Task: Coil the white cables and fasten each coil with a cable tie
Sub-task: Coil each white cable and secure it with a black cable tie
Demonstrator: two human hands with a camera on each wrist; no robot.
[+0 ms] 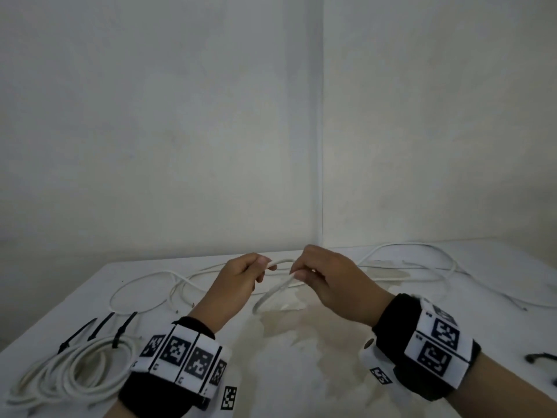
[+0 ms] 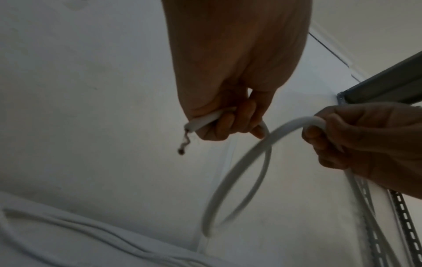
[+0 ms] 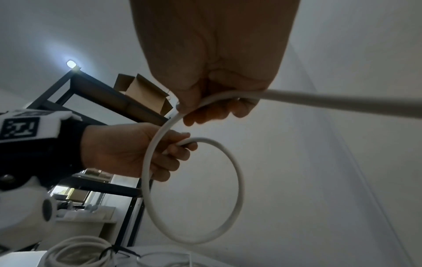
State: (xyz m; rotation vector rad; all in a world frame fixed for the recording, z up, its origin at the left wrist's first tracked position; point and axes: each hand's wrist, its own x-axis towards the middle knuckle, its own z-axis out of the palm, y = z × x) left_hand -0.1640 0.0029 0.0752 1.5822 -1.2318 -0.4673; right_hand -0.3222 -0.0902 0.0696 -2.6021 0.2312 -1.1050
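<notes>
Loop of white cable (image 1: 272, 292) hangs right under both hands; left hand (image 1: 238, 277) pinches its end, right hand (image 1: 327, 277) grips the run trailing rightward.

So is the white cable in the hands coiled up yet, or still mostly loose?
Mostly loose. The white cable forms one loop between the left hand and right hand; the rest trails across the table.

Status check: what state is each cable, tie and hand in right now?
left hand: grips the cable near its bare-wire end
right hand: grips the same cable
cable in hand: one loop formed, untied
finished coils: lying on table, bound with black ties
black ties: fastened round coils
loose cables: uncoiled, spread on table
</notes>
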